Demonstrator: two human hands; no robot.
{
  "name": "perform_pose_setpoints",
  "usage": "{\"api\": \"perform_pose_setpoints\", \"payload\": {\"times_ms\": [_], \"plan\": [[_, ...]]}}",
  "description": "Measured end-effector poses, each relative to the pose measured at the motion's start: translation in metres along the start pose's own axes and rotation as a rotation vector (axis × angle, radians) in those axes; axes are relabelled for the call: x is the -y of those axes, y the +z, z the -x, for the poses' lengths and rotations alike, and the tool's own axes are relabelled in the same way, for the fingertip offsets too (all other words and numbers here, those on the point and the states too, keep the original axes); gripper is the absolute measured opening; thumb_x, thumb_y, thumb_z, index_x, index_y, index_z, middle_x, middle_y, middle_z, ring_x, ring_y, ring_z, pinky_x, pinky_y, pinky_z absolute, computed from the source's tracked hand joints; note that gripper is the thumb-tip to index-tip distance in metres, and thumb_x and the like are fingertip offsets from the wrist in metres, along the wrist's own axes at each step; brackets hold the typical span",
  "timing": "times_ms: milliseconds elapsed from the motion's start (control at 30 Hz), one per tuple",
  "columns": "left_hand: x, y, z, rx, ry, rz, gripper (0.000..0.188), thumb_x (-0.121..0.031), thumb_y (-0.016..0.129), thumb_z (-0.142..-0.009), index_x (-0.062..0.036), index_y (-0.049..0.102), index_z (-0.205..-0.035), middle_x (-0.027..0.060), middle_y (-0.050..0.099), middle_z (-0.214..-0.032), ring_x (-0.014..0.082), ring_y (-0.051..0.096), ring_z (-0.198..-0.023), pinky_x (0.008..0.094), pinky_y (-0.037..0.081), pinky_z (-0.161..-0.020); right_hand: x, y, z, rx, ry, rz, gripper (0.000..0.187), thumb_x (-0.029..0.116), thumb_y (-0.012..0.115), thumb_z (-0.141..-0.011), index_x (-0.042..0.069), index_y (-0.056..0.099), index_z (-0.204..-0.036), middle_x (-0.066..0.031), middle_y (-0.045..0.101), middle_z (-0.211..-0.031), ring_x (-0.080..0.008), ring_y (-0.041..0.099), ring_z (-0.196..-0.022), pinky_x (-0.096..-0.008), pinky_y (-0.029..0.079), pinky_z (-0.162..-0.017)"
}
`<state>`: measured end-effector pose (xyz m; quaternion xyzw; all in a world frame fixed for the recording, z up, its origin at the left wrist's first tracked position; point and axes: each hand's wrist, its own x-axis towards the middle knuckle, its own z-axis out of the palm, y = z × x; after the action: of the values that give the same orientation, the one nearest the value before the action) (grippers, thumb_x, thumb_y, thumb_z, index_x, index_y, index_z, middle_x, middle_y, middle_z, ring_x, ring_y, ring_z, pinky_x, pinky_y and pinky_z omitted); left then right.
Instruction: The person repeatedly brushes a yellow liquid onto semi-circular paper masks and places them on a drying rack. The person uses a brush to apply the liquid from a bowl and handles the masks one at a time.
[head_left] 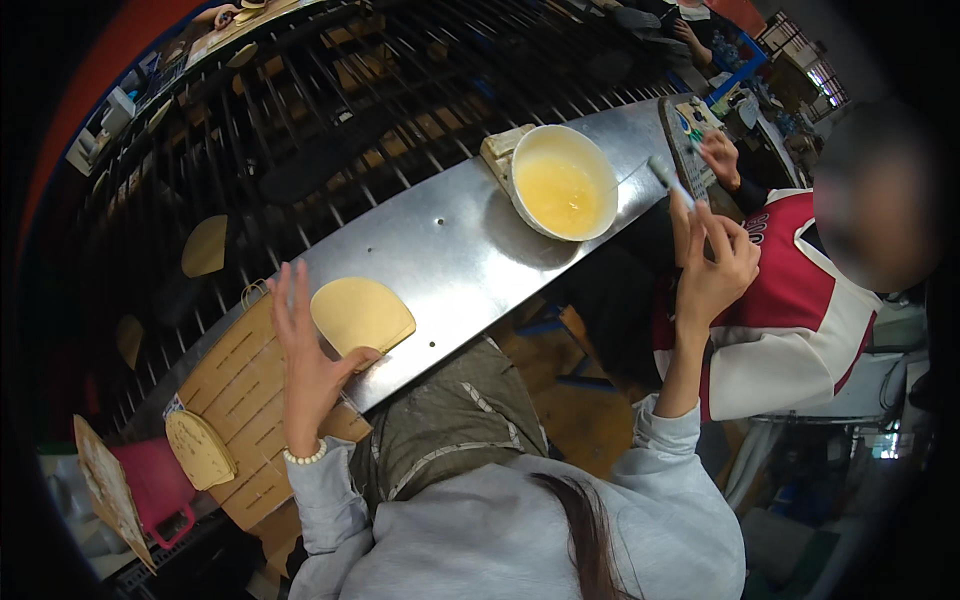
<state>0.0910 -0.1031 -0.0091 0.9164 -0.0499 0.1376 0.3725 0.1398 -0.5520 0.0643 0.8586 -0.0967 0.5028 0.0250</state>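
Head view: slim tool [670,179] in right grip [718,262]

Co-worker's head [870,195] blurred. Pale tool [672,178] partly covered by right hand [718,262], exact kind unclear. Yellow sheets' [360,312] lower edge partly hidden by left hand [315,350]. Pink container [155,475] partly blocked by board [105,470].

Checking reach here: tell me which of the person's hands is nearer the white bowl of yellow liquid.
Right. The right hand is just to the right of the white bowl; the left hand is farther off, to its lower left in the picture.
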Motion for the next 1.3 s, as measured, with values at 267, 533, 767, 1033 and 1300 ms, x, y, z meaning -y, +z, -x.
{"api": "perform_pose_setpoints", "payload": {"times_ms": [267,533,767,1033,1300], "plan": [[0.007,-0.039,0.028,-0.373,-0.038,0.151,0.056,-0.025,0.076,-0.097,-0.0036,0.055,-0.145,0.0162,0.055,-0.15,0.0348,0.043,-0.149,0.0471,0.031,-0.124,0.026,0.002,-0.003,0.284,0.436,-0.69,0.032,0.025,0.06,-0.111,0.0,0.076,-0.124,-0.0012,0.068,-0.075,-0.0039,0.05,-0.069,-0.0336,0.043,-0.094],[0.03,-0.049,0.083,-0.56,-0.257,0.279,0.024,-0.013,0.058,-0.109,0.0055,0.073,-0.105,0.0139,0.071,-0.118,0.0282,0.066,-0.122,0.0394,0.045,-0.11,0.02,0.019,0.0,0.429,0.348,-0.881,0.031,0.025,0.063,-0.108,-0.002,0.079,-0.114,-0.005,0.073,-0.081,-0.0182,0.066,-0.113,-0.0414,0.028,-0.122],[0.012,-0.046,0.078,-0.583,-0.253,0.2,0.046,-0.026,0.041,-0.115,0.0074,0.073,-0.112,0.0139,0.072,-0.119,0.0257,0.066,-0.114,0.0357,0.046,-0.105,0.145,-0.008,0.051,0.789,-0.142,-1.066,0.017,0.008,0.079,-0.092,0.004,0.083,-0.107,-0.0079,0.077,-0.09,-0.0162,0.066,-0.084,-0.0303,0.048,-0.081],[0.013,-0.051,0.116,-0.688,-0.282,0.37,0.039,-0.025,0.042,-0.116,0.0037,0.064,-0.129,0.0155,0.071,-0.117,0.0228,0.066,-0.112,0.036,0.047,-0.105,0.236,0.048,0.107,0.584,-0.602,-0.899,0.02,0.02,0.084,-0.086,0.022,0.086,-0.105,0.0052,0.067,-0.087,-0.0163,0.054,-0.081,-0.0354,0.036,-0.076],[0.024,-0.048,0.117,-0.753,-0.296,0.429,0.036,-0.023,0.045,-0.115,0.0036,0.061,-0.133,0.0157,0.071,-0.118,0.022,0.067,-0.11,0.0358,0.049,-0.103,0.211,0.032,0.093,0.787,-0.784,-1.122,0.027,0.014,0.084,-0.082,0.025,0.086,-0.107,0.0052,0.069,-0.086,-0.0155,0.056,-0.078,-0.0354,0.038,-0.074]]}}
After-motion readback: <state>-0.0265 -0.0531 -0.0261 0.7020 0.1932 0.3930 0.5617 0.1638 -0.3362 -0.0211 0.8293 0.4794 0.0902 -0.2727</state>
